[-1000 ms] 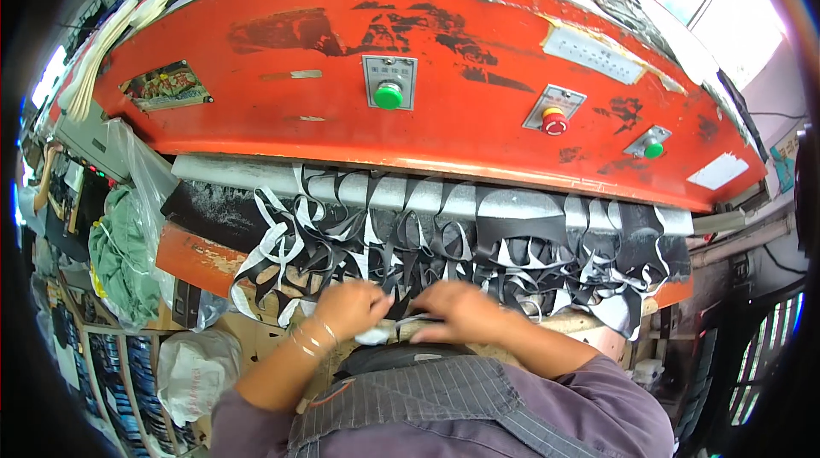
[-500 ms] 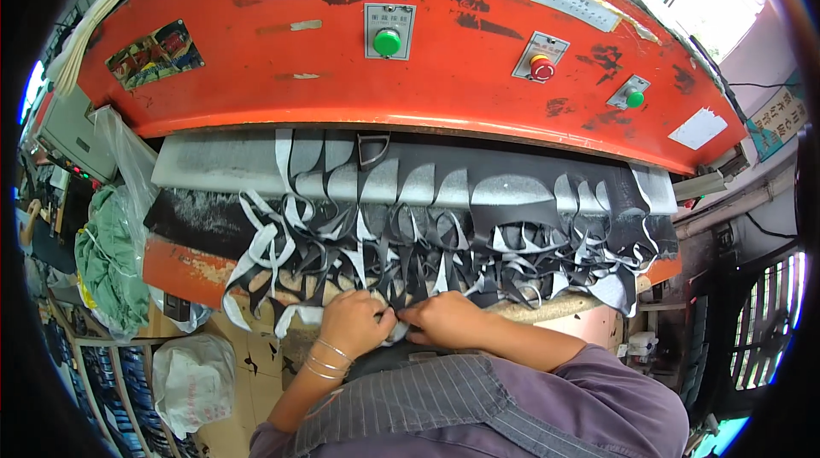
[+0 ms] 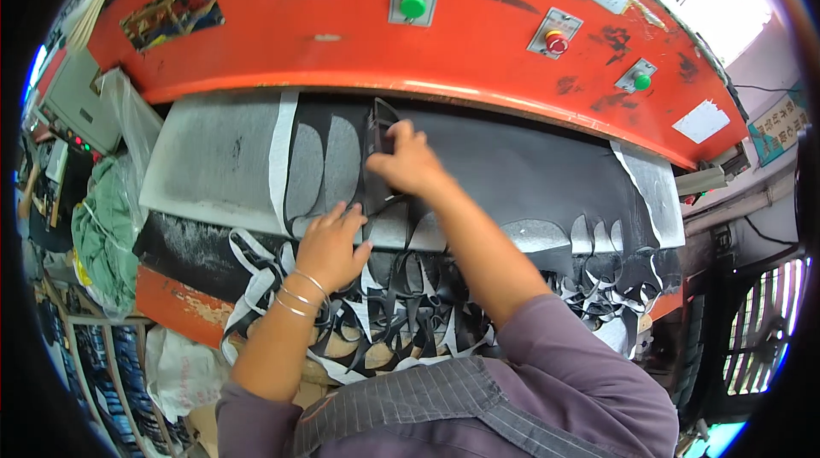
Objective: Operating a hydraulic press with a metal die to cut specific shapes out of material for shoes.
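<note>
A dark sheet of material (image 3: 512, 159) lies over the pale cutting board (image 3: 205, 150) under the red machine beam. My right hand (image 3: 407, 163) reaches to the far middle of the sheet, its fingers and thumb closed on a dark metal cutting die (image 3: 373, 137) that stands tilted beside two oval cut-outs (image 3: 343, 155). Part of the die is hidden behind the fingers. Closer to me, my left hand (image 3: 331, 249) rests palm down with spread fingers at the sheet's near edge, holding nothing. Curled offcut strips (image 3: 410, 313) hang from the sheet near me.
The red beam (image 3: 299, 39) spans the far side, carrying a green button (image 3: 412, 6), a red stop button (image 3: 556, 43) and another green button (image 3: 641, 81). Left of the machine are a green cloth bundle (image 3: 107, 236), a white sack (image 3: 184, 372) and a rack (image 3: 85, 372).
Both hands have left the offcuts at the front and moved forward over the sheet. My right hand has taken hold of the die. The view has shifted, and more of the board shows.
</note>
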A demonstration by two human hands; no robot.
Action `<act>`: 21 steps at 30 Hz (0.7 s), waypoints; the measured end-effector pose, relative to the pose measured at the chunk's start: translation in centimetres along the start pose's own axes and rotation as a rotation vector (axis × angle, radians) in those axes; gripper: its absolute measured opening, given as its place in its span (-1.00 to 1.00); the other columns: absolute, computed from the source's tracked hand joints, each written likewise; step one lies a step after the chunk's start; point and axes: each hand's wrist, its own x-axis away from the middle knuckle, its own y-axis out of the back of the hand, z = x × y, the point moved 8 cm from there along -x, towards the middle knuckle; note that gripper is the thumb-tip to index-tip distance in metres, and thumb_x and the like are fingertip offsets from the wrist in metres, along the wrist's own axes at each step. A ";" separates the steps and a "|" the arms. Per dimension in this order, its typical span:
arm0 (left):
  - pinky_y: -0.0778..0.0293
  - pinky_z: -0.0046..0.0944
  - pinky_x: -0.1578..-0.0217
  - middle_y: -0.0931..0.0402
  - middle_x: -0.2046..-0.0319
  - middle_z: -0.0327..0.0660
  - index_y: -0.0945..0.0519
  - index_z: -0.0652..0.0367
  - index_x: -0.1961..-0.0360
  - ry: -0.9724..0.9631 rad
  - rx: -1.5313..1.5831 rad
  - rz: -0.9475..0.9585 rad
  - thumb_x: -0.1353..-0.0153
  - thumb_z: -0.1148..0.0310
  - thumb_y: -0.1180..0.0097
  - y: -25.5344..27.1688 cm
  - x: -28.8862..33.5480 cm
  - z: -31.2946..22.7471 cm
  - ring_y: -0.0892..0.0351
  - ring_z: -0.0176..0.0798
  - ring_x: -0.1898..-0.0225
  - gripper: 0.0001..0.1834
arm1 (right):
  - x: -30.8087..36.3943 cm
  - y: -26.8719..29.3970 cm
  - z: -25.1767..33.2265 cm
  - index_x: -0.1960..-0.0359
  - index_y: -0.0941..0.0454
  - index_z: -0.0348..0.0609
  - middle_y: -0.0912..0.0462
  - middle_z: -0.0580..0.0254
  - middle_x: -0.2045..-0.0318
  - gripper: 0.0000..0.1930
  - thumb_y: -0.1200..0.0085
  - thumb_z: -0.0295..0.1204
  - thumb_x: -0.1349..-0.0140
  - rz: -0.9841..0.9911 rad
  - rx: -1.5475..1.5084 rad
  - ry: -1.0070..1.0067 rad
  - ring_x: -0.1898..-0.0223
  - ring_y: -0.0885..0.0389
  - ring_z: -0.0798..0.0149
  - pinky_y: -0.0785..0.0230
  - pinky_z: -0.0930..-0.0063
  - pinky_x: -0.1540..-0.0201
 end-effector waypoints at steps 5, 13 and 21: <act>-0.34 0.02 -0.01 -0.59 0.26 -0.09 -0.47 0.18 0.24 0.080 0.230 -0.110 -0.07 0.37 -0.09 1.0 -5.5 1.1 -0.53 0.06 0.08 -0.78 | 1.4 2.5 -1.8 -0.10 -0.35 -0.15 -0.38 -0.18 -0.05 -0.31 -0.19 -0.02 0.03 -0.062 0.254 0.004 -0.02 -0.52 -0.16 -0.39 0.12 -0.06; -0.02 0.06 -0.31 -0.48 -0.07 0.01 -0.34 0.18 0.25 0.008 0.289 -0.212 0.01 0.50 0.04 -4.6 -8.6 0.3 -0.29 0.01 -0.27 -0.76 | 4.7 2.1 -8.1 -0.05 -0.45 -0.10 -0.31 -0.26 -0.25 -0.16 -0.44 0.07 0.29 -0.017 0.263 0.510 -0.42 -0.04 -0.05 0.14 -0.06 -0.38; -0.05 0.03 -0.32 -0.52 -0.05 0.04 -0.35 0.16 0.28 0.053 0.339 -0.189 0.01 0.50 0.07 -4.1 -8.2 0.0 -0.31 0.04 -0.27 -0.79 | 5.2 2.5 -7.1 -0.03 -0.46 -0.08 -0.37 -0.22 -0.22 -0.25 -0.40 0.04 0.19 -0.059 0.271 0.639 -0.38 -0.16 -0.03 0.09 -0.02 -0.38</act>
